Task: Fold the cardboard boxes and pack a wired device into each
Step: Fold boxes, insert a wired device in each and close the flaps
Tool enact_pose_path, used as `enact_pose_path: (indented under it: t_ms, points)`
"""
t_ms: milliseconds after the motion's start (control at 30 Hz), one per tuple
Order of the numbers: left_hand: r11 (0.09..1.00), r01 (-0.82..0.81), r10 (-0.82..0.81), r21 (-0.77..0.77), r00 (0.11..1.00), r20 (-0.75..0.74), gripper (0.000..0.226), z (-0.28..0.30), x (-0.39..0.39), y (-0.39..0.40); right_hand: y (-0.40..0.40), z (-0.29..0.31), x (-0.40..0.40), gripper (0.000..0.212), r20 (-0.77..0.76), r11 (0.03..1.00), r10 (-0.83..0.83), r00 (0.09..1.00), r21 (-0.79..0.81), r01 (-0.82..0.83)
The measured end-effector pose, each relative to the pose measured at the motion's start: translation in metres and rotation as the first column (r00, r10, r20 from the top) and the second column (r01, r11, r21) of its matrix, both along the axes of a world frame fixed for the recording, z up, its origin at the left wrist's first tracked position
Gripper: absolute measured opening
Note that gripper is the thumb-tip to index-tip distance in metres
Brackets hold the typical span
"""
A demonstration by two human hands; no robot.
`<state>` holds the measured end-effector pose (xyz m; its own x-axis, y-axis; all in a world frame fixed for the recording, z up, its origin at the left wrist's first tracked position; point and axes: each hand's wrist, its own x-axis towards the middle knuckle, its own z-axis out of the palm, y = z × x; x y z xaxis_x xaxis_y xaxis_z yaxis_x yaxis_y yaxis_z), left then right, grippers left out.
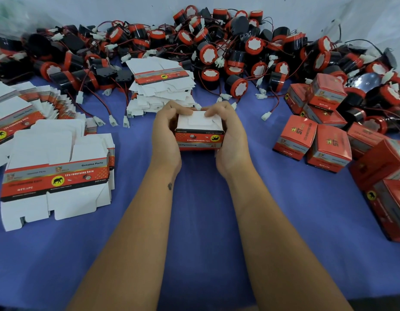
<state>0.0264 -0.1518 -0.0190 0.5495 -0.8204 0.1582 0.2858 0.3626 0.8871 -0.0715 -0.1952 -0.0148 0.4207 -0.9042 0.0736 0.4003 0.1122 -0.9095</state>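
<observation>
Gripping the box [199,131] between your left hand [166,133] and right hand [230,133], press the white flaps under your thumbs evenly until they lock.

Bare, sleeveless forearms; a small dark mark [170,186] sits near the left wrist.

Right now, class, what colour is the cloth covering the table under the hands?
The cloth is blue, tending to violet; the head view, the only one, shows it.
</observation>
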Motion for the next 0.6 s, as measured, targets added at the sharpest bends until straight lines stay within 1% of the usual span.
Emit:
enact_pose_path:
  t_ms: [33,100,167,300,367,500,600]
  points:
    - [1.0,0.002,-0.002,0.011,1.0,0.005,0.02,0.0003,-0.0002,0.0,0.0002,0.0003,-0.0004,0.017,-0.01,1.0,-0.008,1.0,-0.026,0.008]
    - [0.999,-0.021,0.018,0.046,0.998,0.061,0.009,0.001,-0.0008,-0.0006,0.0008,0.0004,-0.0017,0.024,-0.012,0.998,-0.035,0.999,-0.061,0.035]
    - [0.998,-0.043,0.039,0.049,0.996,0.08,0.017,0.0006,-0.0008,-0.002,0.0016,0.0012,-0.0024,0.03,-0.001,0.997,-0.064,0.998,-0.05,0.064]
    - [0.997,-0.066,0.061,0.034,0.99,0.128,0.029,0.0003,-0.0017,-0.0025,0.005,0.0039,-0.0016,0.042,-0.057,0.988,-0.12,0.991,-0.101,0.114]
    - [0.997,-0.073,0.069,0.024,0.989,0.128,0.033,0.0006,-0.0016,-0.0025,0.0062,0.0045,-0.0013,0.046,-0.06,0.987,-0.124,0.991,-0.106,0.117]
    - [0.998,-0.059,0.056,0.025,0.993,0.104,0.026,0.0026,-0.0017,-0.0007,0.0064,0.006,-0.002,0.052,-0.077,0.988,-0.115,0.99,-0.113,0.106]
    - [0.999,-0.03,0.026,0.04,0.994,0.104,0.03,0.003,-0.0023,-0.0002,0.0064,0.0072,-0.0033,0.054,-0.086,0.987,-0.11,0.99,-0.125,0.099]
